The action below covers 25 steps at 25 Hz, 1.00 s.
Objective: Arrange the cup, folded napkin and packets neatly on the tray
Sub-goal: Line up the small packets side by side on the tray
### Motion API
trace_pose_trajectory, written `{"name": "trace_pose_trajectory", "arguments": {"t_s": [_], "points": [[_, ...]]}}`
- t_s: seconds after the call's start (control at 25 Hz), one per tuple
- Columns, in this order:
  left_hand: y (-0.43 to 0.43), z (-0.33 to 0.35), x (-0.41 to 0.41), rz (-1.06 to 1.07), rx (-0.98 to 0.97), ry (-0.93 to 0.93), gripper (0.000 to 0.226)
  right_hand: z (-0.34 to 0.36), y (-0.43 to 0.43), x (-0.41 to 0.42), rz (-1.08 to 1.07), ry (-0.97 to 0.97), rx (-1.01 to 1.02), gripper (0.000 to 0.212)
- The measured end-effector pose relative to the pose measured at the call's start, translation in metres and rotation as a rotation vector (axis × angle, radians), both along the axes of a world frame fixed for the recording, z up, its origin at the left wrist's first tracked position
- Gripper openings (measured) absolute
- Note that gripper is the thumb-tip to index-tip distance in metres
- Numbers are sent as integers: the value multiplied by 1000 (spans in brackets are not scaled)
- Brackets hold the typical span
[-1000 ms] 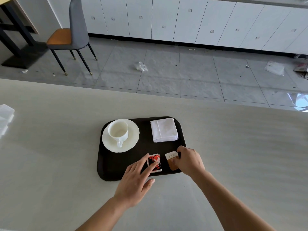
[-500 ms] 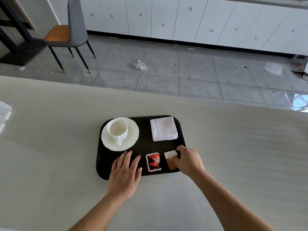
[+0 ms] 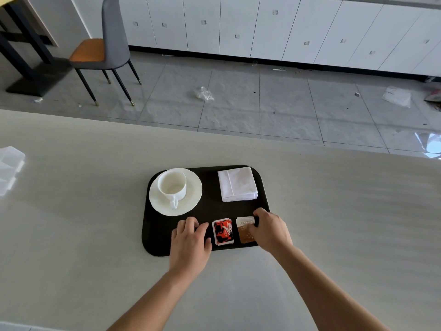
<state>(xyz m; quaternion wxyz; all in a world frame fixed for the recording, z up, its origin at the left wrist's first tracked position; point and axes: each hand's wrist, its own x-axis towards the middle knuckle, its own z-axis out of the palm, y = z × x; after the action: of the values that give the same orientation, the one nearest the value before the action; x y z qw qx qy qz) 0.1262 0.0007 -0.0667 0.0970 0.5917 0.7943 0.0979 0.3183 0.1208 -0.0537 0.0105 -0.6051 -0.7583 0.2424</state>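
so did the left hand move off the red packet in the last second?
Yes. The left hand slid left off the red packet, now resting on the tray beside it.

a pale counter (image 3: 83,235) filled the foreground. at its left edge lay a clear plastic box (image 3: 9,170), partly cut off. beyond the counter a grey tiled floor (image 3: 274,103) was littered with a crumpled wrapper (image 3: 203,93) and a plastic sheet (image 3: 397,96). a grey chair (image 3: 105,46) with an orange seat stood at far left beside a dark table base (image 3: 28,68). white cabinets (image 3: 262,27) lined the back wall.
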Motion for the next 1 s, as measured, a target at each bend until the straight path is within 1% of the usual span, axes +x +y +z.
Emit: {"name": "trace_pose_trajectory", "arguments": {"t_s": [0.08, 0.2, 0.36, 0.44, 0.56, 0.64, 0.72, 0.84, 1.0], "points": [[6, 5, 12, 38, -19, -36, 33, 0, -4, -4, 42, -11, -12, 31], [9, 5, 21, 94, 3, -74, 27, -2, -7, -10, 64, -14, -21, 32], [9, 1, 20, 91, 32, -73, 25, -2, -5, -10, 66, -3, -23, 36], [11, 0, 20, 109, 24, -95, 25, -2, -4, -7, 63, 6, -24, 32], [17, 4, 26, 183, 4, -175, 26, -2, -4, -5, 63, -1, -20, 26], [23, 7, 30, 212, -4, -202, 30, -3, -3, -6, 66, -5, -25, 24], [26, 7, 32, 211, -14, -193, 35, -1, -2, -7, 64, 1, -32, 27], [27, 6, 32, 219, -11, -201, 40, -1, -2, -7, 70, 25, -31, 39], [29, 9, 34, 247, -12, -245, 31, -1, -4, -10, 70, 23, -21, 31]]}}
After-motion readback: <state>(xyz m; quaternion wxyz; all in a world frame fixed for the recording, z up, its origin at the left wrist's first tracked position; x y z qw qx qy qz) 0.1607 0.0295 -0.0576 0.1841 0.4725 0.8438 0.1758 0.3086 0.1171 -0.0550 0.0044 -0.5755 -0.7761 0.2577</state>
